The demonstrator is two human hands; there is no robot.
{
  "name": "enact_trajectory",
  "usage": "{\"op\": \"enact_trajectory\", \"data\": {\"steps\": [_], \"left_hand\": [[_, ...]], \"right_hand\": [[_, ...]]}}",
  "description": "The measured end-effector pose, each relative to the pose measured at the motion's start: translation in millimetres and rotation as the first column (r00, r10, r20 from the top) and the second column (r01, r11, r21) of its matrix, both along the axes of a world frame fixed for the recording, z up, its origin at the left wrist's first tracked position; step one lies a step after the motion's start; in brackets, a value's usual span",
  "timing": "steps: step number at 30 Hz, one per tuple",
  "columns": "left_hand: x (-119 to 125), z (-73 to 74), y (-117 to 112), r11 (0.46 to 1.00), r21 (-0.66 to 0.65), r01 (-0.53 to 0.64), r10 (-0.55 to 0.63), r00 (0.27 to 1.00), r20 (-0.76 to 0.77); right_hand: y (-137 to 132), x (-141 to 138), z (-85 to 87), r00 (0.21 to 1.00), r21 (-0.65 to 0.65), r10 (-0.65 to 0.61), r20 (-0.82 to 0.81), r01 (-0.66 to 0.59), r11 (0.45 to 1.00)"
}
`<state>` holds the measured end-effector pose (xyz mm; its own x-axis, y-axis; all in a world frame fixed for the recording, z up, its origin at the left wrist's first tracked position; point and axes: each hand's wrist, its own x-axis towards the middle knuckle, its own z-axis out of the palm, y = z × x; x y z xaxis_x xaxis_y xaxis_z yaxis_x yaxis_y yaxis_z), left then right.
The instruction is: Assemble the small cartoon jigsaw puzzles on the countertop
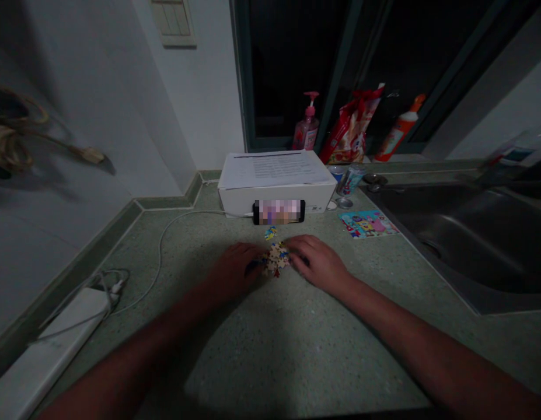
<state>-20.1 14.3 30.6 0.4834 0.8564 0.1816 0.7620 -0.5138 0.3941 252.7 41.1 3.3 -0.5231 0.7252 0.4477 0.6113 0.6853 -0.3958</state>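
Observation:
A small heap of loose jigsaw pieces [276, 258] lies on the green speckled counter [270, 344]. My left hand [235, 269] rests palm down at the heap's left side, fingers curled against the pieces. My right hand [316, 261] lies at the heap's right side, fingertips touching it. A single blue piece [271, 233] sits just behind the heap. Whether either hand pinches a piece is hidden by the dim light and the fingers.
A white box [274, 181] with a phone [279, 211] leaning on it stands behind the heap. A colourful puzzle board [369, 223] lies to the right, beside a steel sink [471, 239]. Bottles and a red bag line the window sill. A power strip [46, 344] with cables lies at left.

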Motion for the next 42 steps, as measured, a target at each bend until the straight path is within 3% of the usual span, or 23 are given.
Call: {"op": "enact_trajectory", "data": {"steps": [5,9,12,23,30,33,36,38,42], "left_hand": [[-14.8,7.0,-3.3,0.997,-0.049,0.055,-0.057,0.998,-0.031],[-21.1,12.8,0.4,0.991,-0.105,0.086,-0.090,0.995,-0.038],[-20.8,14.7,2.5,0.988,-0.119,0.094,-0.099,0.994,-0.037],[6.2,-5.6,9.8,0.998,-0.063,-0.009,0.012,0.999,0.053],[1.8,4.4,2.3,0.997,-0.045,-0.065,0.066,0.998,0.009],[-4.4,12.4,-6.7,0.997,-0.081,-0.017,0.012,0.998,-0.061],[-3.8,15.4,-12.3,0.987,-0.109,0.115,-0.119,0.993,-0.027],[0.7,12.7,-11.7,0.983,-0.080,0.168,-0.168,0.986,0.007],[12.6,1.2,-3.0,0.987,-0.019,0.158,-0.159,0.987,-0.005]], "right_hand": [[3.6,33.9,20.7,0.982,-0.154,-0.144,0.125,0.162,0.975],[5.7,50.8,33.1,0.981,-0.353,-0.069,0.181,0.131,0.926],[3.6,50.3,36.7,0.976,-0.428,-0.010,0.215,0.104,0.898],[2.5,25.5,9.0,0.981,-0.271,-0.060,0.184,0.110,0.956],[-1.1,20.3,9.1,0.979,-0.182,-0.084,0.186,0.118,0.976],[-3.9,21.4,9.6,0.985,-0.185,-0.008,0.173,0.041,0.982],[-7.7,17.9,7.4,0.986,-0.188,0.072,0.150,-0.043,0.981],[-9.8,12.5,5.3,0.988,-0.169,0.081,0.135,-0.058,0.984],[-9.7,-0.5,3.0,0.973,-0.123,0.100,0.211,-0.075,0.990]]}}
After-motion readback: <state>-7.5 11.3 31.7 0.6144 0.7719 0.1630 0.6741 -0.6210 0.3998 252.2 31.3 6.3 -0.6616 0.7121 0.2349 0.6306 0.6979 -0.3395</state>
